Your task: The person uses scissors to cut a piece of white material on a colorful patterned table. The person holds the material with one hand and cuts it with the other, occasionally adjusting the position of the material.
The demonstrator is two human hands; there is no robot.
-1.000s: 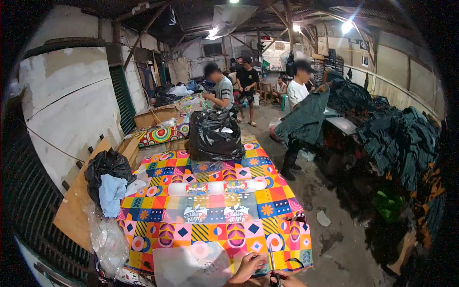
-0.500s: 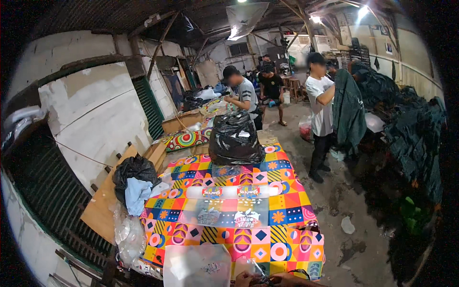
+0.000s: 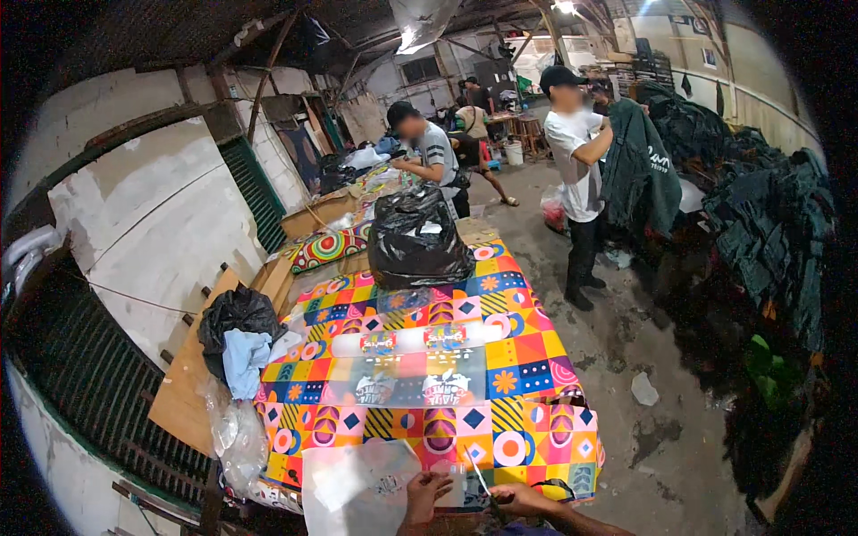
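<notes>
At the lower edge, my right hand [image 3: 520,499] is closed around scissors [image 3: 479,472], their light blades pointing up and away. Left of it, my left hand [image 3: 427,494] has its fingers bent together at the edge of a small clear plastic sheet [image 3: 454,484], which it seems to pinch. A larger translucent sheet [image 3: 323,500] with a small print lies beside my left hand. Farther up the table, a clear film [image 3: 409,386] with white printed designs stretches out from a whitish roll [image 3: 400,341].
A colourful patterned cloth covers the table [image 3: 505,447]. A black plastic bag [image 3: 416,239] stands at its far end. Along the left are another black bag [image 3: 234,313], light blue cloth [image 3: 246,362] and crumpled clear plastic [image 3: 234,438]. A person [image 3: 572,143] at right holds a dark garment [image 3: 639,170].
My hands have risen farther into view and moved apart, and the scissors now show clearly. The view has shifted, so the table sits higher and slightly left.
</notes>
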